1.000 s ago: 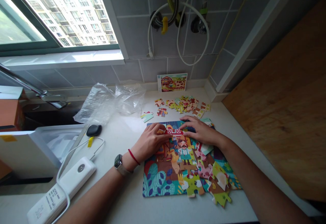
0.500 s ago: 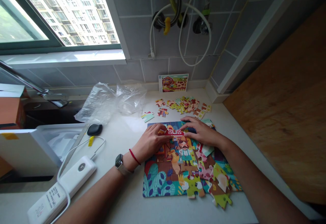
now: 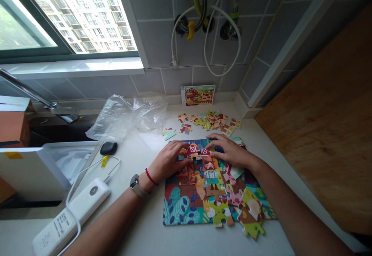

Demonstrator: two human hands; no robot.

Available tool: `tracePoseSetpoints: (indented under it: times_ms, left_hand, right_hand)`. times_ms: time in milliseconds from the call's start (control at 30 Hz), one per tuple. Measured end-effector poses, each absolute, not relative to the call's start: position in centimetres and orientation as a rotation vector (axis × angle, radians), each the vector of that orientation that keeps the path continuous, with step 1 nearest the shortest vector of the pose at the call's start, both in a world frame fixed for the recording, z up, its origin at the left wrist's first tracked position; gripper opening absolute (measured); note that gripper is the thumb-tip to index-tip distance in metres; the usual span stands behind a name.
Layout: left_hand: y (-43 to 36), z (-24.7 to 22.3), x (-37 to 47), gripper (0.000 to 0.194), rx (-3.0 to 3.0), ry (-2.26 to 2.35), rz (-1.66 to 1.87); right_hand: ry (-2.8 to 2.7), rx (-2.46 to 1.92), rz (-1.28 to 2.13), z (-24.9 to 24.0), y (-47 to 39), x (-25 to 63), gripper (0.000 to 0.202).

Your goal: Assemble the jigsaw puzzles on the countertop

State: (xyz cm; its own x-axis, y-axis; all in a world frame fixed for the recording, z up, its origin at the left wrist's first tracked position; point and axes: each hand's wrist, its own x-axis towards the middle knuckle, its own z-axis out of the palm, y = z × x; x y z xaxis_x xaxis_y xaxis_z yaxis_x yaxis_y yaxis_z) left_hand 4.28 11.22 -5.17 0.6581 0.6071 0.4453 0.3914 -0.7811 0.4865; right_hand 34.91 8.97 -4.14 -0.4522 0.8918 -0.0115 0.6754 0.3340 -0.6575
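Note:
A farm-scene jigsaw puzzle board point(image 3: 178, 211) lies on the counter, partly filled with a farmer and animals. Near its top edge, my left hand point(image 3: 171, 158) pinches a red-and-white barn puzzle piece point(image 3: 192, 152) between thumb and fingers. Facing it, my right hand point(image 3: 228, 150) has its fingertips on another red barn puzzle piece point(image 3: 205, 152); its palm covers part of the board. The two pieces sit side by side, slightly out of line. Several loose green and brown pieces point(image 3: 252, 213) overlap the board's lower right.
Behind the board lies a pile of puzzle pieces point(image 3: 212, 120), with a picture card point(image 3: 198, 95) leaning on the wall. Crumpled clear plastic point(image 3: 116, 118), a black mouse-like object point(image 3: 108, 148) and a white power bank point(image 3: 71, 217) with a cable are on the left.
My left hand has shifted slightly, its thumb moving down and away from the fingers. The left barn piece has dropped out of line with the right one. My right hand stays put.

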Motion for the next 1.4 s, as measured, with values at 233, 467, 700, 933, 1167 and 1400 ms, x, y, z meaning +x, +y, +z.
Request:
tracePoseSetpoints:
  times_ms: [233, 467, 700, 933, 1167, 1400]
  left_hand:
    - [13.5, -1.8, -0.9, 0.032, 2.519, 0.871, 0.757]
    - [14.4, -1.2, -2.7, 0.026, 2.504, 0.887, 0.449]
    - [13.8, -0.6, -2.6, 0.031, 2.508, 0.878, 0.357]
    - [12.3, 0.3, -1.6, 0.028, 2.565, 0.857, 0.284]
    - [12.2, -0.5, -1.1, 0.027, 2.586, 0.844, 0.201]
    - [12.1, -0.4, -1.1, 0.030, 2.585, 0.879, 0.130]
  right_hand:
    - [-2.247, -1.412, 0.868, -4.2, 9.0, 34.9, 0.024]
    - [-2.251, -1.400, 0.857, -4.1, 8.9, 35.0, 0.027]
    - [-2.268, -1.391, 0.653, -3.7, 8.0, 32.6, 0.029]
    - [-2.464, -1.166, 0.773, -2.8, 6.5, 29.7, 0.042]
    - [-2.543, -1.204, 0.818, -2.2, 6.1, 29.2, 0.041]
    - [-2.575, -1.230, 0.779, -2.1, 6.0, 29.1, 0.043]
